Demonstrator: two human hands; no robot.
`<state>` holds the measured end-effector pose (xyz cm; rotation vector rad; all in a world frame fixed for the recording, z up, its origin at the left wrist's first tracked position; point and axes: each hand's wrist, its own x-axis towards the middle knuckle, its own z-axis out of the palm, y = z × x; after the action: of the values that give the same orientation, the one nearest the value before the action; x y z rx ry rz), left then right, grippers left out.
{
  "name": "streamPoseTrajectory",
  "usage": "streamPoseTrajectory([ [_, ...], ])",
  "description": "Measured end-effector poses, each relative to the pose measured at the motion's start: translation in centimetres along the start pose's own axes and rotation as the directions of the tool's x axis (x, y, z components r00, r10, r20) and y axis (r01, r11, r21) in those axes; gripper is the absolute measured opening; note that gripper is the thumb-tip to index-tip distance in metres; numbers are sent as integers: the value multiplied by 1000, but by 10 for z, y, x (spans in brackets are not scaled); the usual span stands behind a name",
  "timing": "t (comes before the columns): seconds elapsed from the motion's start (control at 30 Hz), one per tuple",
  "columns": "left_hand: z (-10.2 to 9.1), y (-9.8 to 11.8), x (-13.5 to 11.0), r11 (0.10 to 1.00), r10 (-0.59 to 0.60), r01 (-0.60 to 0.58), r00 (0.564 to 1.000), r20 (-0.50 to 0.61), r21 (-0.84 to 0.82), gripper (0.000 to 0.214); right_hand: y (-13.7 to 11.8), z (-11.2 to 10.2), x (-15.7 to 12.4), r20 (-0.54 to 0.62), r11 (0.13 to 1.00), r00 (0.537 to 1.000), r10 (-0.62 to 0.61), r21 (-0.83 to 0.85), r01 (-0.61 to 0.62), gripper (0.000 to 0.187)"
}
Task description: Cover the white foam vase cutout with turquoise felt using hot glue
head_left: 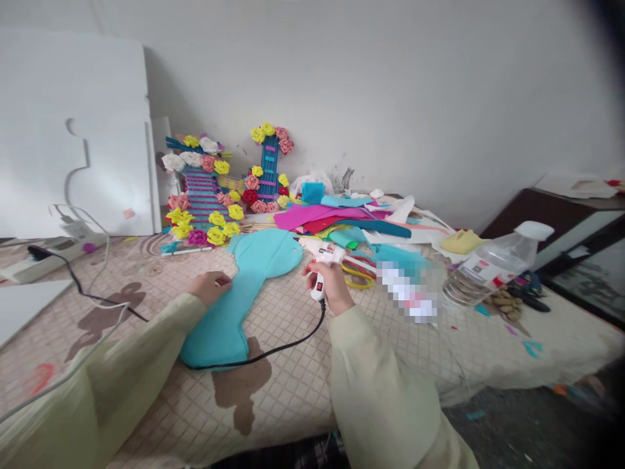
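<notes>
My right hand point(332, 284) is wrapped round the grip of a white hot glue gun point(319, 255), its nozzle pointing left over the round end of a turquoise felt shape point(234, 306) lying on the table. The gun's black cord point(273, 352) trails down across the felt. My left hand point(209, 286) rests with curled fingers on the left edge of the felt, pressing it down.
Two blue stick letters decorated with paper roses point(202, 195) stand at the back. Felt scraps point(336, 218), yellow scissors point(359, 277), a lying plastic bottle point(493, 264) and a power strip point(43, 257) lie around. White foam board point(73, 130) leans at left. The table edge point(488, 391) drops at right.
</notes>
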<state>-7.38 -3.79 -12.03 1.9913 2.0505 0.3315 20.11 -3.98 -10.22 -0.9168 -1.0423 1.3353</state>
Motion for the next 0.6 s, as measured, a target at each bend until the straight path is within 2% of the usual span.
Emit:
streamPoseTrajectory([
  [0.2,1,-8,11,992,-44,52,997,64,-113,28,2,-2,1,11,1000,1000,-21,2,21,11],
  [0.33,2,-8,12,988,-65,73,996,66,-135,31,2,-2,1,13,1000,1000,-25,2,25,11],
  [0.47,-10,1,-7,994,-33,28,998,-44,-109,40,3,-2,3,-12,1000,1000,2,-11,-2,11],
  [0.57,-17,12,-35,991,87,-103,982,-168,-85,43,4,-3,3,-11,1000,1000,-3,-26,3,11],
  [0.6,-16,18,-42,985,143,-162,962,-232,-64,43,5,-3,3,-1,999,1000,-12,-38,12,12],
])
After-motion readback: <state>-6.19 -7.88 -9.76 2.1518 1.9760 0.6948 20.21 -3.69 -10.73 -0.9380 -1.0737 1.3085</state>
